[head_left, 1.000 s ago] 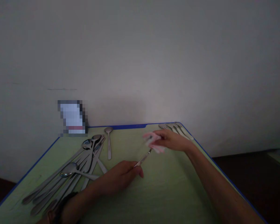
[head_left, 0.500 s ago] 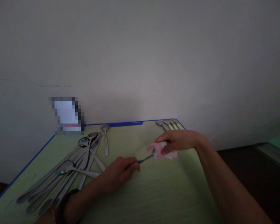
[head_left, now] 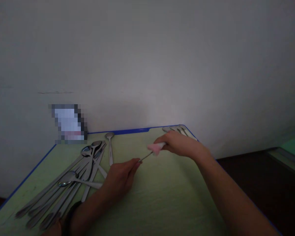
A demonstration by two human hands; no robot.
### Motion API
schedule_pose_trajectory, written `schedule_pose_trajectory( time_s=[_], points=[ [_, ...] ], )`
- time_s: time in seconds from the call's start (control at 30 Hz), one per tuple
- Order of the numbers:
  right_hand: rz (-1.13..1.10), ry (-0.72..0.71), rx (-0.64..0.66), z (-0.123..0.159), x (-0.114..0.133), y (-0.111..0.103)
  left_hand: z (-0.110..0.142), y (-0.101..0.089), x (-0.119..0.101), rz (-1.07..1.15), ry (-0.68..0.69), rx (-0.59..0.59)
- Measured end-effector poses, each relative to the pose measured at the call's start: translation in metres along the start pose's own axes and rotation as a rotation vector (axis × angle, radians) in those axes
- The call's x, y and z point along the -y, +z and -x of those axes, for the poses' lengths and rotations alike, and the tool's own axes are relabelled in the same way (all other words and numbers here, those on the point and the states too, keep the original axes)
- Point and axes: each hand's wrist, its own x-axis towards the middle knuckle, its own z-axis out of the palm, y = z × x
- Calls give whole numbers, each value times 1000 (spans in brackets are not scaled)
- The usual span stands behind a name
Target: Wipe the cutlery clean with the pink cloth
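My left hand point(head_left: 120, 177) rests on the green table point(head_left: 162, 203) and pinches the near end of a thin metal utensil point(head_left: 144, 157). My right hand point(head_left: 180, 146) is closed round a pink cloth point(head_left: 155, 148) that wraps the utensil's far end. The utensil slants up from left to right between both hands. Which kind of utensil it is stays hidden by the cloth.
A heap of several long spoons point(head_left: 71, 177) lies at the left, with one spoon point(head_left: 110, 144) apart near the back edge. A few utensils point(head_left: 177, 129) lie at the far right corner. A blurred white object point(head_left: 67, 124) stands against the wall. The table has a blue rim.
My right hand has slid the pink cloth up and away along the utensil toward the far end. My left hand has shifted slightly left, still pinching the handle.
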Motion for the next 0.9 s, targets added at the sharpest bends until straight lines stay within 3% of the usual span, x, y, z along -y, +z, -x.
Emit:
schedule_pose_trajectory(
  time_s=[0.2,0.3,0.37,0.47,0.57,0.67,0.8,0.9],
  points=[
    [-89,4,-235,9,4,-15,-2,-17,-13,137,-92,-107],
    [-276,-11,-402,8,9,-20,-12,-48,-23,118,-128,-137],
    [-400,-46,-439,5,14,-30,-25,-79,-30,83,-112,-59],
    [-412,-105,-304,-1,25,-52,-45,-128,-40,-24,-102,76],
    [-225,-22,-116,-6,40,-67,-57,-158,-48,-144,-88,185],
    [-137,66,10,-14,51,-66,-58,-163,-50,-211,-29,224],
    [-131,16,218,-31,57,-50,-51,-160,-41,-227,4,284],
    [-118,-27,275,-43,61,-42,-45,-161,-37,-222,-4,289]
  ],
)
